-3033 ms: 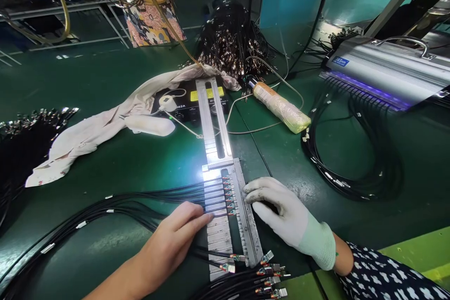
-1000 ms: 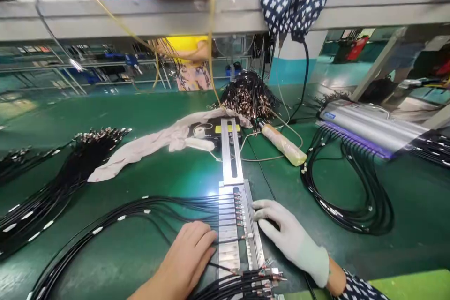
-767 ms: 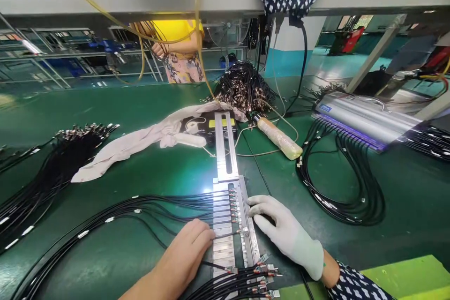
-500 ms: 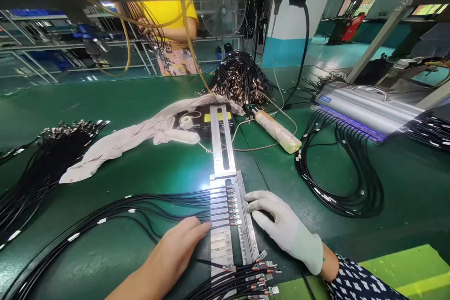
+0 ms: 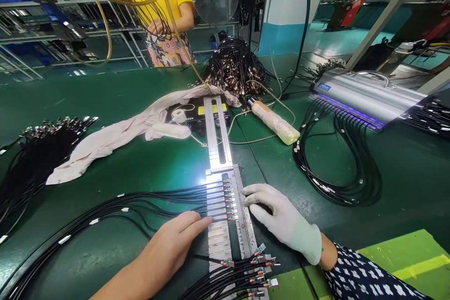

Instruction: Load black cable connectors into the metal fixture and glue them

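A slotted metal fixture [image 5: 218, 243] lies lengthwise on the bench, with several black cables [image 5: 190, 191] set side by side across it. Their small metal connectors [image 5: 229, 197] line up over the slot. My left hand [image 5: 177, 234], bare, has its fingers together at the fixture's left edge, on the nearest cable of the row. Wearing a white glove, my right hand [image 5: 284, 220] rests its spread fingertips on the fixture's right rail and holds nothing. More cables with connector ends [image 5: 262, 272] lie across the fixture's near end.
A light-coloured cloth [image 5: 116, 138] drapes over a black box [image 5: 191, 119] beyond the fixture. A wrapped handle tool [image 5: 276, 122] lies to its right. Cable piles [image 5: 235, 63] sit farther back and at left [image 5: 45, 145]. A silver UV lamp case [image 5: 369, 96] stands right; a person [image 5: 154, 18] holds cables behind.
The camera view has tilted down and shifted slightly right. Both hands stay at the fixture, with my left fingertips slightly farther over its left edge. The person behind has lowered a hand.
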The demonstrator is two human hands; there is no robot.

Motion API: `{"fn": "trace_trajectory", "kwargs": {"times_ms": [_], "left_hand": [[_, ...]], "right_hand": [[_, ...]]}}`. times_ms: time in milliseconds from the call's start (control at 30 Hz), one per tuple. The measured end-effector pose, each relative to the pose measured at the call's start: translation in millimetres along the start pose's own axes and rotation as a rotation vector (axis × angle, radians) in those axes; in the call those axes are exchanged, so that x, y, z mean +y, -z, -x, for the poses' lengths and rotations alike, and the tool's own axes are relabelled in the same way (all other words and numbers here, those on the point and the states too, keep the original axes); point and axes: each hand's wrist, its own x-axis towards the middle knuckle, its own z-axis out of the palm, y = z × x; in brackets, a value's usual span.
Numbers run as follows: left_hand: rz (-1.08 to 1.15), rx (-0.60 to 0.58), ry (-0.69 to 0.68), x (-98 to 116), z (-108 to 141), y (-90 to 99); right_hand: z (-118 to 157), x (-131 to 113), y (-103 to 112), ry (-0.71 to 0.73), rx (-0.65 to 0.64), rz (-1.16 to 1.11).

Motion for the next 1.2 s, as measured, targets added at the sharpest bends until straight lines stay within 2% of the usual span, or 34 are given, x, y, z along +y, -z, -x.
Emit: {"fn": "trace_trajectory", "kwargs": {"times_ms": [100,233,300,400,533,667,833,933,1033,1133,1200], "left_hand": [[-0.068,0.042,0.001,-0.1,3.9,-8.4],[-0.438,0.228,0.049,5.1,24.5,-28.3],[-0.510,0.214,0.088,8.0,32.6,-34.3],[-0.457,0.193,0.070,9.1,28.9,-34.2],[-0.329,0.145,-0.066,7.2,4.7,-27.6],[-0.351,0.054,-0.101,5.9,-7.6,-29.3],[-0.387,0.040,-0.116,5.2,-10.9,-34.0],[-0.336,0.071,-0.105,7.3,-13.4,-26.7],[-0.185,0.066,-0.065,15.9,-7.1,-10.3],[-0.015,-0.029,0.040,28.1,9.3,3.3],[0.063,-0.082,0.112,33.2,20.7,4.8]], "right_hand": [[0.7,0.1,0.2,-0.013,-0.002,-0.001],[1.5,3.3,-1.2,-0.034,-0.007,-0.001],[1.2,5.7,-2.3,-0.019,0.000,0.003],[0.1,8.2,-3.4,0.001,0.001,0.002],[0.1,9.2,-4.0,0.030,0.010,0.016],[0.0,8.6,-4.0,0.051,0.017,0.035],[-3.8,7.9,-4.2,0.052,0.041,0.008],[-0.6,7.8,-5.7,0.036,0.036,0.026],[8.5,7.7,-8.5,0.041,0.029,0.104],[17.0,7.6,-10.9,0.046,0.017,0.205],[18.8,7.8,-11.1,0.043,0.016,0.204]]}}
